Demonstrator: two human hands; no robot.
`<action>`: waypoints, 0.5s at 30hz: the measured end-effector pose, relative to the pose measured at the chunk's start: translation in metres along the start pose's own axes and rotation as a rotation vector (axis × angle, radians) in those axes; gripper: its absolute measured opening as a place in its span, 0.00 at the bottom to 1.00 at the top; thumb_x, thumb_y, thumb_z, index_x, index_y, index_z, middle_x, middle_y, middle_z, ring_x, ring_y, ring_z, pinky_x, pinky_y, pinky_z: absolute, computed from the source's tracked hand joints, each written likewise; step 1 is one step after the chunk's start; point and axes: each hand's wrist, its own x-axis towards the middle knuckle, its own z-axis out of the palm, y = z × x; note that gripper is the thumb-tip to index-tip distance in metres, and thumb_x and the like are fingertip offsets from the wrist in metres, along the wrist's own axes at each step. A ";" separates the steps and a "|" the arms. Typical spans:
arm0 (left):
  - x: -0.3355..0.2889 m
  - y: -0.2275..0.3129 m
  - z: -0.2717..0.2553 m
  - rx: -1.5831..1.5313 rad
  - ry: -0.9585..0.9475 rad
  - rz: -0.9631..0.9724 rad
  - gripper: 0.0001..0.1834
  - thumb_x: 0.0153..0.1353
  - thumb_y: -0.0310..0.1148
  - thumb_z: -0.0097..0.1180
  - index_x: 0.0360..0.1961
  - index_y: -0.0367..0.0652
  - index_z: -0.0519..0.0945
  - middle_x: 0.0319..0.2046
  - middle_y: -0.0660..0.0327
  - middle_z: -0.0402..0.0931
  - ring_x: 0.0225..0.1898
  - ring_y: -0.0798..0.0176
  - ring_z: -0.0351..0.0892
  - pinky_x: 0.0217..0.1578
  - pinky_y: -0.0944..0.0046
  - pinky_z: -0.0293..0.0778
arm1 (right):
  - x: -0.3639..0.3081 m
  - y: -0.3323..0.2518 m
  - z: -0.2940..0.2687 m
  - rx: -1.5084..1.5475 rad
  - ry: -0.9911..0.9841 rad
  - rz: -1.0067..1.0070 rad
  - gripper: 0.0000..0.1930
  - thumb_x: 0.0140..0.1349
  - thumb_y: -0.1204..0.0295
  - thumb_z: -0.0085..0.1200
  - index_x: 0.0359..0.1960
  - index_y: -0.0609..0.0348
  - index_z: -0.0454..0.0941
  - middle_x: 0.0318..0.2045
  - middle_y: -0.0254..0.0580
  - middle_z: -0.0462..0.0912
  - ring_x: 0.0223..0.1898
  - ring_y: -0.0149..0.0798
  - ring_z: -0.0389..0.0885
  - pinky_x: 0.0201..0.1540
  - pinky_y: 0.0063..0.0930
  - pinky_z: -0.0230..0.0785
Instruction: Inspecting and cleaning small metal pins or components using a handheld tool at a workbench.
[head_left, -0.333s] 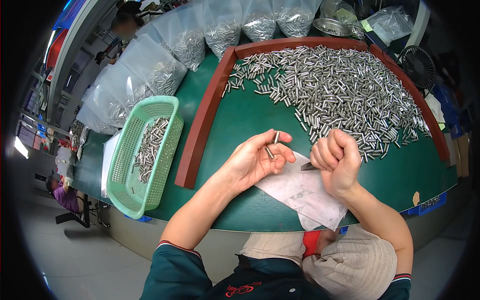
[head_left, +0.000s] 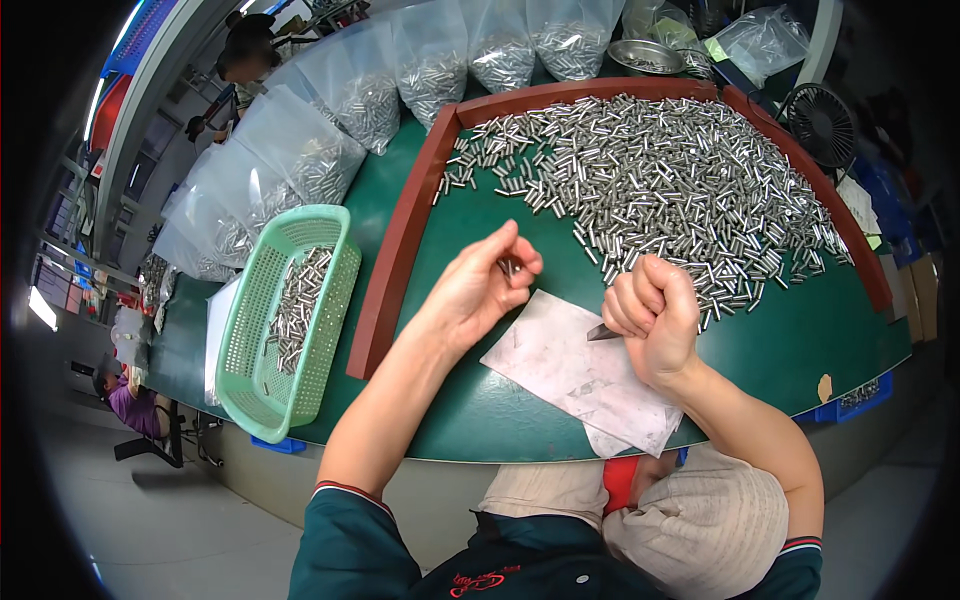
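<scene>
My left hand (head_left: 478, 290) is raised over the green table, its fingers curled in around small metal pins (head_left: 513, 267) that mostly hide behind them. My right hand (head_left: 655, 318) makes a fist on a dark, flat, narrow tool (head_left: 602, 332). Only the tool's tip sticks out, pointing left, so its kind cannot be told. Beneath and between the hands lies a smudged whitish sheet (head_left: 560, 370). Beyond them spreads a large heap of short shiny metal pins (head_left: 670, 190).
A reddish-brown wooden rail (head_left: 395, 270) borders the heap. Left of it stands a green plastic basket (head_left: 335, 315) partly filled with pins. Clear bags (head_left: 430, 70) of pins line the back. A metal bowl (head_left: 645, 57) and a black fan (head_left: 820, 125) stand at the far right.
My left hand has shifted left and slightly up, away from the sheet, and its fingers have closed in over the pins. My right hand has moved slightly left relative to the view.
</scene>
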 end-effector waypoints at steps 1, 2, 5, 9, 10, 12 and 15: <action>0.003 0.005 0.001 0.120 0.011 0.038 0.14 0.61 0.40 0.46 0.25 0.40 0.72 0.18 0.66 0.64 0.17 0.76 0.57 0.16 0.77 0.52 | 0.000 0.001 0.000 0.010 -0.009 0.000 0.20 0.58 0.68 0.35 0.08 0.51 0.49 0.04 0.29 0.51 0.08 0.24 0.44 0.13 0.21 0.39; 0.009 0.010 0.003 0.313 0.041 0.102 0.14 0.60 0.39 0.46 0.26 0.40 0.73 0.16 0.69 0.62 0.16 0.77 0.55 0.16 0.76 0.51 | 0.000 0.000 0.000 0.013 -0.007 -0.001 0.20 0.58 0.68 0.35 0.08 0.51 0.49 0.04 0.29 0.51 0.08 0.24 0.44 0.13 0.21 0.39; 0.035 0.016 0.003 1.141 0.209 0.542 0.08 0.52 0.36 0.53 0.28 0.42 0.77 0.12 0.64 0.67 0.13 0.70 0.62 0.16 0.69 0.58 | 0.001 -0.001 0.001 -0.002 -0.016 0.012 0.20 0.58 0.68 0.35 0.07 0.51 0.50 0.04 0.29 0.51 0.08 0.24 0.44 0.12 0.21 0.39; 0.055 0.018 0.002 1.812 0.125 0.870 0.08 0.47 0.29 0.54 0.31 0.42 0.78 0.14 0.55 0.70 0.17 0.60 0.71 0.21 0.63 0.67 | 0.000 -0.002 0.002 -0.010 -0.009 0.010 0.20 0.58 0.69 0.34 0.07 0.51 0.50 0.04 0.29 0.52 0.08 0.24 0.44 0.12 0.21 0.39; 0.059 0.020 0.001 2.015 0.028 0.941 0.09 0.46 0.28 0.54 0.31 0.43 0.78 0.16 0.52 0.72 0.19 0.55 0.73 0.22 0.59 0.69 | 0.000 -0.002 0.002 -0.009 -0.009 0.009 0.20 0.58 0.69 0.34 0.07 0.51 0.50 0.04 0.29 0.52 0.08 0.24 0.44 0.12 0.21 0.39; 0.065 0.022 -0.001 2.073 -0.008 0.890 0.11 0.45 0.27 0.53 0.33 0.44 0.78 0.18 0.52 0.73 0.22 0.49 0.73 0.23 0.55 0.69 | 0.000 -0.002 0.003 -0.012 -0.010 0.012 0.20 0.58 0.69 0.34 0.07 0.51 0.50 0.04 0.29 0.52 0.08 0.24 0.44 0.12 0.21 0.39; 0.072 0.026 0.002 2.136 -0.092 0.932 0.07 0.45 0.27 0.53 0.29 0.43 0.76 0.16 0.53 0.72 0.21 0.51 0.73 0.21 0.55 0.68 | -0.001 -0.003 0.002 -0.027 -0.018 0.005 0.20 0.58 0.69 0.34 0.07 0.51 0.50 0.04 0.29 0.52 0.08 0.24 0.44 0.12 0.20 0.39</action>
